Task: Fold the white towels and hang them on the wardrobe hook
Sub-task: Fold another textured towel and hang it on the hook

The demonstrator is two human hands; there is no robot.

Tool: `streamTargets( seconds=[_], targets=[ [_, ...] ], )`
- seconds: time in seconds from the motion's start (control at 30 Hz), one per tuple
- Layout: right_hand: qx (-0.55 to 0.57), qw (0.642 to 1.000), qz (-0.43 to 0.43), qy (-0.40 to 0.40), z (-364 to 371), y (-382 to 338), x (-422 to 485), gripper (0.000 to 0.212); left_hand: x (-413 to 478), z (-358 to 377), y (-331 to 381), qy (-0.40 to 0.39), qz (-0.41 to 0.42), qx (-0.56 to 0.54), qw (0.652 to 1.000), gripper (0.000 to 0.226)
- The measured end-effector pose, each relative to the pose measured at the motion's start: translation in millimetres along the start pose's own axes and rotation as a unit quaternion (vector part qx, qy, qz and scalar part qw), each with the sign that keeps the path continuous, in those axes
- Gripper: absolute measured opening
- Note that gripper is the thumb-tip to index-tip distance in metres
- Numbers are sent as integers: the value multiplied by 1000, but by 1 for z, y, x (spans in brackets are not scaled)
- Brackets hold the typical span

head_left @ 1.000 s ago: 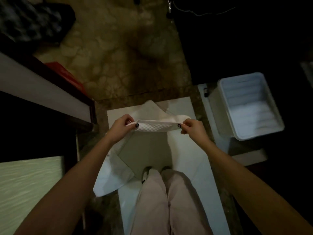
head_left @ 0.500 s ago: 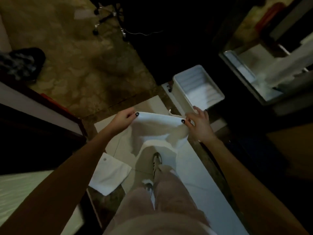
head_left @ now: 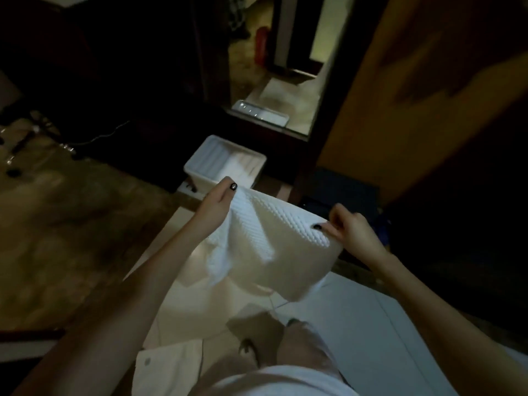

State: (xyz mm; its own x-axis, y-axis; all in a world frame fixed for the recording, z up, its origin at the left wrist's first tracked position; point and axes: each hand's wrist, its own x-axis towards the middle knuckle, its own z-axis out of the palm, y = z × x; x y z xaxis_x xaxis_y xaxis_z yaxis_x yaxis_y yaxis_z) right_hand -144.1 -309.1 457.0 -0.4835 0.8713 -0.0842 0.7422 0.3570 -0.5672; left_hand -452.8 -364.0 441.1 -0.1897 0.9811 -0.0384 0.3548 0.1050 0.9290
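Both hands, left (head_left: 217, 202) and right (head_left: 349, 227), pinch the white towel (head_left: 274, 241) by its top corners; in this gloom, a loose pinch could probably drop it.

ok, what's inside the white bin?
White bin: ribbed inner walls, something pale at the bottom, too blurred to identify. Its near edge is covered by the left hand and the held towel.

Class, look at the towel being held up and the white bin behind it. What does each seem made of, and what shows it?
The towel: likely woven cotton, matte, with raised waffle texture; it sags between the left hand and right hand. The white bin: probably rigid plastic, smooth, with ribbed walls.
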Motion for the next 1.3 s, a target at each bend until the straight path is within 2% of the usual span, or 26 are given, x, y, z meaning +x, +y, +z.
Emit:
streamTargets(
  seconds=[0.1, 0.27, 0.37, 0.53, 0.57, 0.63, 0.7, 0.77, 0.83, 0.97, 1.03, 1.17, 1.3],
  targets=[
    [0, 999, 46, 7, -23, 22, -27, 30, 16, 39, 36, -31, 16, -9, 999, 29],
    [106, 982, 141, 63, -58, 81, -98, 22, 24, 109, 78, -89, 21, -49, 995, 31],
    [161, 969, 156, 104, -68, 100, -133, 19, 22, 162, 107, -114, 32, -59, 991, 29],
    [268, 929, 134, 219, -90, 109, -152, 10, 19, 241, 156, -167, 84, -44, 981, 31],
    [295, 920, 119, 228, -97, 107, -149, 12, 17, 252, 163, -173, 90, -45, 980, 30],
    [340, 910, 86, 221, -116, 107, -142, 32, 13, 275, 180, -180, 98, -60, 977, 29],
    [355, 912, 68, 195, -137, 111, -134, 52, 10, 294, 198, -189, 106, -75, 973, 28],
    [354, 917, 56, 177, -161, 120, -126, 58, 11, 309, 218, -201, 117, -81, 969, 26],
    [356, 918, 53, 168, -184, 126, -121, 55, 11, 322, 239, -213, 140, -83, 964, 26],
    [347, 918, 59, 181, -223, 143, -120, 25, 12, 345, 269, -221, 148, -128, 956, 20],
    [337, 921, 58, 185, -235, 155, -122, 16, 12, 353, 272, -228, 140, -150, 952, 14],
    [315, 919, 74, 224, -244, 171, -125, 20, 15, 362, 271, -271, 139, -146, 941, 14],
    [330, 889, 106, 301, -254, 186, -122, 23, 27, 358, 264, -283, 152, -98, 942, 27]
  ],
)
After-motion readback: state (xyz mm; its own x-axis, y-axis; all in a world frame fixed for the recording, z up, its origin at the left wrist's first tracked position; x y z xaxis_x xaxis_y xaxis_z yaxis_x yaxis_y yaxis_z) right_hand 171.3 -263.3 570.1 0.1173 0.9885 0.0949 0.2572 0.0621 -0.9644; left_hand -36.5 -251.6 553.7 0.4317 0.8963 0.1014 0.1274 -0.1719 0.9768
